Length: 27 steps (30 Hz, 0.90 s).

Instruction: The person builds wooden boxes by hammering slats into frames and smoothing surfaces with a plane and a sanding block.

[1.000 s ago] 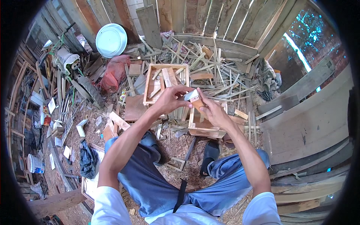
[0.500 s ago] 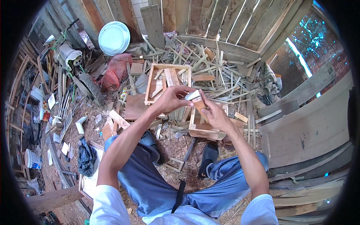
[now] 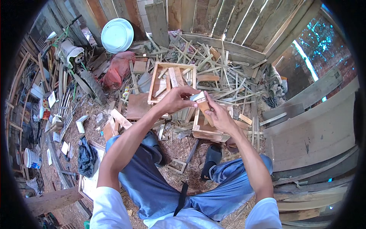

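Above two wooden boxes, both my hands are closed on a small wooden block (image 3: 204, 108) with a pale, white-topped end. My left hand (image 3: 178, 100) pinches the white end between thumb and fingers. From the other side, my right hand (image 3: 220, 117) wraps round the brown wooden part. Beyond my left hand lies an open wooden box (image 3: 153, 86) with wood pieces in it. Another wooden box (image 3: 211, 135) stands below the block, partly hidden by my right hand.
A heap of thin wood strips (image 3: 228, 82) lies against the plank wall (image 3: 204, 17). At the far left are a pale blue basin (image 3: 117, 35) and a red plastic bag (image 3: 119, 70). A black bag (image 3: 87, 157) rests beside my left leg; large boards (image 3: 312, 133) lean at the right.
The block in my hands has tipped slightly, and its white end looks a little different. My hands stay in nearly the same place; the view has shifted slightly.
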Available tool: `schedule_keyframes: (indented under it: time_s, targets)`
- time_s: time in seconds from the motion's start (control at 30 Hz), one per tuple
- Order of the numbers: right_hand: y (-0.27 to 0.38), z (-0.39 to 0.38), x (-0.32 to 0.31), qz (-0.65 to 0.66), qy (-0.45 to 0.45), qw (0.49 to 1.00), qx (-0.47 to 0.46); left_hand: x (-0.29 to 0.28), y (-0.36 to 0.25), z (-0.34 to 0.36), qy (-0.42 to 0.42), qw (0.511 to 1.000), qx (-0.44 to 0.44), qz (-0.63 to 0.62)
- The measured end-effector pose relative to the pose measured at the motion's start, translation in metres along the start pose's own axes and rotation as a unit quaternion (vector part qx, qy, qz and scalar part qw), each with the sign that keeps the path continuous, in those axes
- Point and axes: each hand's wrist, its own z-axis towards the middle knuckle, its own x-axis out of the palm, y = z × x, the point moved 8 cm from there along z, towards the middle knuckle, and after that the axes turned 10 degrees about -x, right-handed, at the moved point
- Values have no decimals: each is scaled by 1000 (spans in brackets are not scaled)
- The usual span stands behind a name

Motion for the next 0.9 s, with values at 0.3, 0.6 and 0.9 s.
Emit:
schedule_keyframes:
  time_s: [0.3,0.6,0.9]
  targets:
    - [-6,-2,-1,8,-11,1000,21,2,-9,-3,-17,999,16,24]
    - [-17,-3,3,44,1,997,64,1,-14,-6,-36,992,40,111]
    - [-16,-3,3,60,-10,997,56,1,-13,-5,-27,997,15,68]
